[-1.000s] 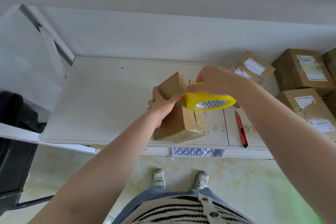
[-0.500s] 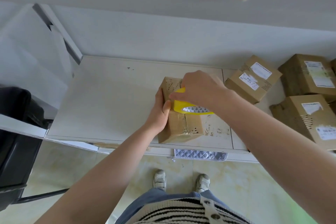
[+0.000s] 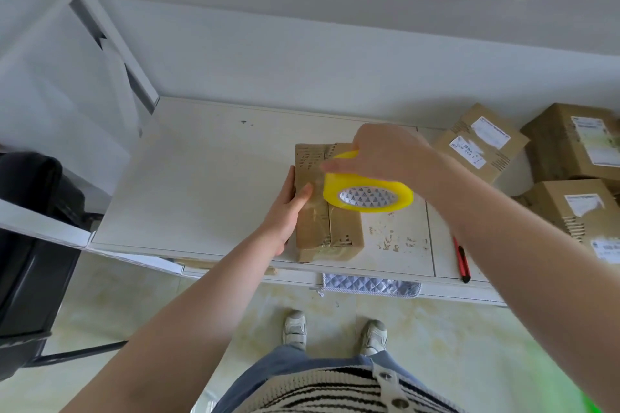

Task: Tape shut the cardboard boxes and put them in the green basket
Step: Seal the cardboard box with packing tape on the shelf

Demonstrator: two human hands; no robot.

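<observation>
On the table (image 3: 208, 184), my left hand (image 3: 285, 208) rests flat-fingered against the cardboard box (image 3: 339, 228); my right hand (image 3: 389, 154) grips the yellow tape roll (image 3: 365, 188) above it.

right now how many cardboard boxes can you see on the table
4. One box lies under the hands near the front edge, being taped. Three labelled boxes sit at the right: back, far right back, right front. More may lie beyond the frame.
</observation>
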